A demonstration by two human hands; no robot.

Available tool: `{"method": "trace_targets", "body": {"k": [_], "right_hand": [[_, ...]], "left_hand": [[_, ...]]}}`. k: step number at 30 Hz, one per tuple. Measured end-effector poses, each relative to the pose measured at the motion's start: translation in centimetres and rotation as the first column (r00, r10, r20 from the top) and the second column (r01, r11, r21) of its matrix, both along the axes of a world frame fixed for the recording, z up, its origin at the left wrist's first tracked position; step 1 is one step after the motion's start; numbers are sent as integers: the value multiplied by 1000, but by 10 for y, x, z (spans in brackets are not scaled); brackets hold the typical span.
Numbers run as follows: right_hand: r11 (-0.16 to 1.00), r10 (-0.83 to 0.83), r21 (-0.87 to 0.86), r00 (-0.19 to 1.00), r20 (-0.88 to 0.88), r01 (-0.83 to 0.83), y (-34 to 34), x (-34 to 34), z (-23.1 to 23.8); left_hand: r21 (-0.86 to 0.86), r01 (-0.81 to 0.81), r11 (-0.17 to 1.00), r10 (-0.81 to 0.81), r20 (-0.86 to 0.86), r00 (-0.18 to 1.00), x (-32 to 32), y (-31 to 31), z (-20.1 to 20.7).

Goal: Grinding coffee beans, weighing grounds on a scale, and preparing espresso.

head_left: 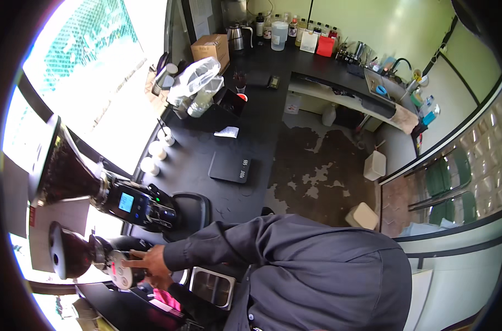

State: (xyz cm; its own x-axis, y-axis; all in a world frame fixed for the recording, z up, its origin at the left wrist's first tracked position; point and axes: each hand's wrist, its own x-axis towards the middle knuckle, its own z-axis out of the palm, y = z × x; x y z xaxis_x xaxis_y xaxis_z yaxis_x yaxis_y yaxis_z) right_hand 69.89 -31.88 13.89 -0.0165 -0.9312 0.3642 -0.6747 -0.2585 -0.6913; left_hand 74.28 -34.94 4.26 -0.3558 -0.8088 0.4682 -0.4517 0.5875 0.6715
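My right hand reaches left to the smaller coffee grinder. Its fingers are stretched apart, with a fingertip at the round buttons of the grinder's grey control panel, beside a small red display. Below it a dark left sleeve runs toward the same spot; my left hand is hidden behind the right one, so its fingers do not show. A black bowl-shaped hopper tops this grinder. Just beyond stands a larger black grinder with a lit blue screen and a wide hopper holding dark beans.
A black scale with lit digits lies on the dark counter, near a crumpled white paper. White cups line the window side. A steel container sits close to my body. Bottles and a cardboard box stand far back.
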Motion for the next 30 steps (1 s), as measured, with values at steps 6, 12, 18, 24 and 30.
{"method": "trace_targets", "body": {"k": [6,12,18,24,30], "right_hand": [[980,127,128,975,181,-151,35,-19,-43],[972,70,201,964,257,-124,55,16,-61],[992,61,69,892,448,-103,65,-7,-33],[991,10,102,820,572,-83,104,-38,9],[990,-69,139,848,526,-6,138,-94,20]], "left_hand": [[263,-292,919,287,60,956,129,-24,-22],[200,-116,973,147,-146,978,131,65,38],[105,183,978,-196,138,971,130,91,96],[294,488,822,-394,-327,859,78,110,112],[464,688,558,-398,-578,713,48,134,88]]}}
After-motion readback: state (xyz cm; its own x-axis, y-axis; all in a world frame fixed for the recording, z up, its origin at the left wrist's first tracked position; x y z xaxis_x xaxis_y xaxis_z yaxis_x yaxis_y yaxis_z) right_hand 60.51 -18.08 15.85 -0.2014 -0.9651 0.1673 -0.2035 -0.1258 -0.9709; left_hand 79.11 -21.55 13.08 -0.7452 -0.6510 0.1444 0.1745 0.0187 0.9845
